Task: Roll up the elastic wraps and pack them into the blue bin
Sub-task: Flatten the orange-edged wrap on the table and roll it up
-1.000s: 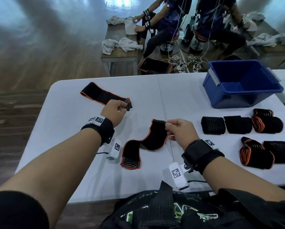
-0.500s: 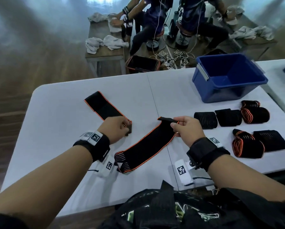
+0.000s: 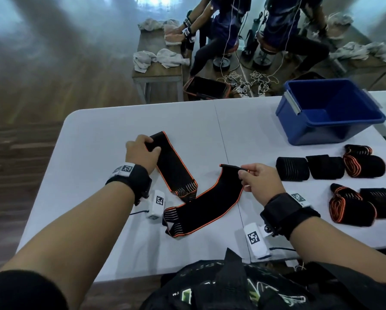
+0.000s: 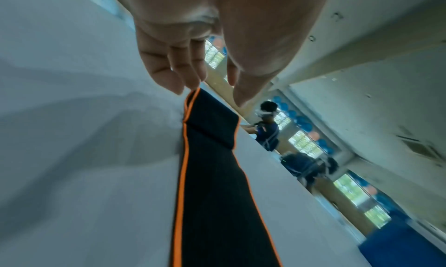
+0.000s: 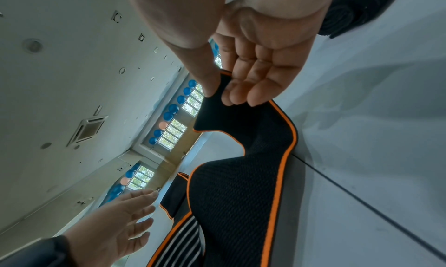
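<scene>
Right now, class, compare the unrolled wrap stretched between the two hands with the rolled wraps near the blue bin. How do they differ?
1. The unrolled wrap lies stretched out in a V; the rolled wraps are tight bundles.
2. The right hand pinches one end of the unrolled wrap and the left hand is at the other; nothing touches the rolled wraps.

Shared: black fabric, orange edging on several, all on the white table, none inside the blue bin.
</scene>
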{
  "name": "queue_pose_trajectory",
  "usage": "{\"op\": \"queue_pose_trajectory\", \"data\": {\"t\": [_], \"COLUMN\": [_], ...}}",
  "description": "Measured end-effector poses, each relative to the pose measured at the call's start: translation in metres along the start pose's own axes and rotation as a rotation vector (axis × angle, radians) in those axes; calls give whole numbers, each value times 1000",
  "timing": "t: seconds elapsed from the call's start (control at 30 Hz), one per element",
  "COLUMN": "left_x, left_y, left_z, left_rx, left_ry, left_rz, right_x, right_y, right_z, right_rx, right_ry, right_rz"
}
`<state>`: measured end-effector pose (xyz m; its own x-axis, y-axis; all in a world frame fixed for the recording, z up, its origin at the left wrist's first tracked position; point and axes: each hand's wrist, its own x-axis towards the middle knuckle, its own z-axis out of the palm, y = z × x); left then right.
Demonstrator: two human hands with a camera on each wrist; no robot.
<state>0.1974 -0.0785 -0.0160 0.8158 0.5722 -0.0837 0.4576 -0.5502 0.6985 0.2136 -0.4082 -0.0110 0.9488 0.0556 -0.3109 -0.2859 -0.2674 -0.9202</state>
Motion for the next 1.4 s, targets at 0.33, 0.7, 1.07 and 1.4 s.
{"op": "queue_pose_trajectory", "data": {"t": [0.33, 0.7, 1.07, 1.4], "left_x": [27, 0, -44, -109], "left_y": [-11, 34, 86, 169], "left_z": [9, -8, -32, -70], "left_rx": [-147, -195, -15, -406], "left_ry": [-61, 5, 173, 77], "left_rz": [-200, -2, 157, 342], "right_x": [-11, -5, 3, -12], "right_y": [0, -18, -61, -169], "right_z": [-8, -6, -24, -24], "right_rx": [26, 22, -113, 104], "right_ry": [4, -70, -202, -346], "right_rz": [16, -43, -312, -541]}}
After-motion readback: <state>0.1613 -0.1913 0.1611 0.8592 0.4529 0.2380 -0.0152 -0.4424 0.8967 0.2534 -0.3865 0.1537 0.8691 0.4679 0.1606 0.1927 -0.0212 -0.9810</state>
